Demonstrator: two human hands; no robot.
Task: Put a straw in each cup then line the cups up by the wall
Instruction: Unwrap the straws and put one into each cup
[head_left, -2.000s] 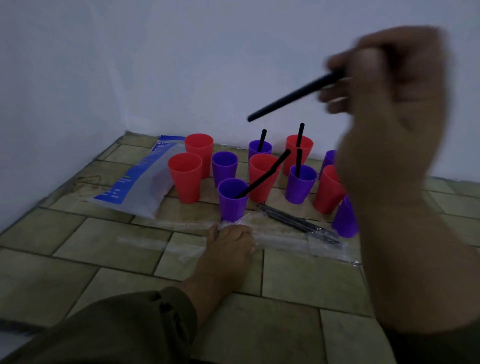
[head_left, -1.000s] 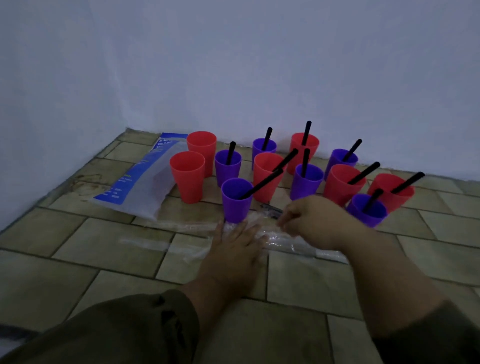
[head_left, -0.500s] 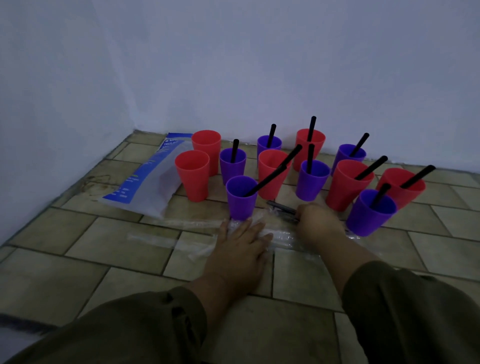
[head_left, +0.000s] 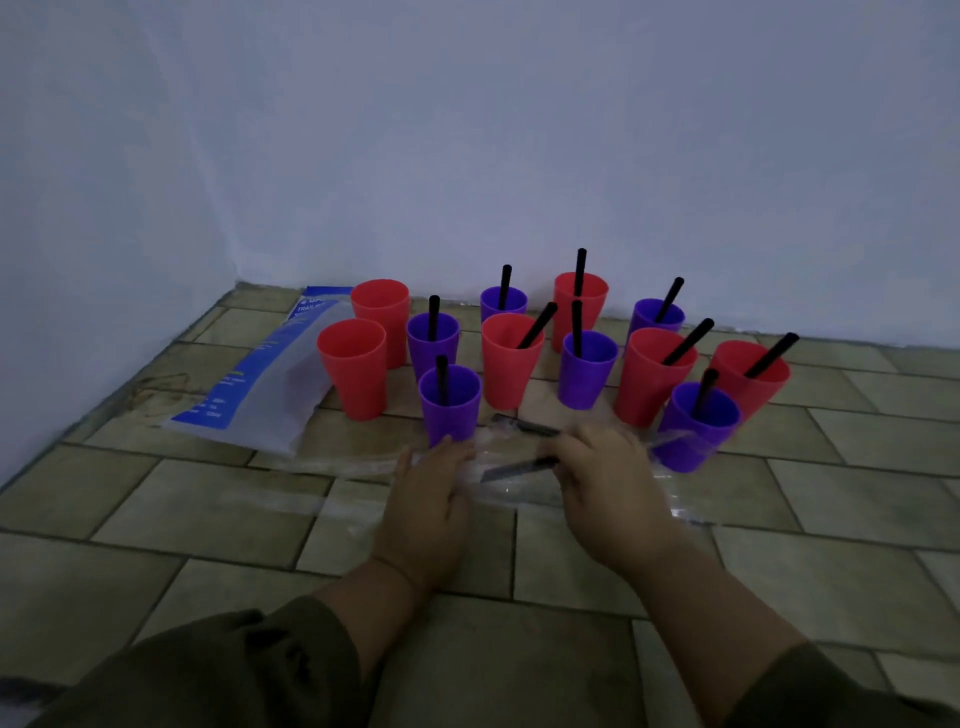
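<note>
Twelve smooth plastic cups (head_left: 511, 374), six red and six purple, stand clustered on the tiled floor (head_left: 156, 499) near the wall (head_left: 467, 156), ten holding thin black straws (head_left: 579, 270), while the left hand (head_left: 426, 514) presses flat on a clear wrapper (head_left: 488, 493) and the right hand (head_left: 608, 483) pinches a loose straw (head_left: 511, 470) beside it

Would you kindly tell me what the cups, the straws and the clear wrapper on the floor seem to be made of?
Red cups and purple cups: probably moulded plastic, opaque, smooth, matt to satin; uniform colour and thin rims. Black straws: likely plastic, though paper cannot be excluded; stiff, straight, dull. Clear wrapper: thin plastic film; see-through, crinkled, with glints.
</note>
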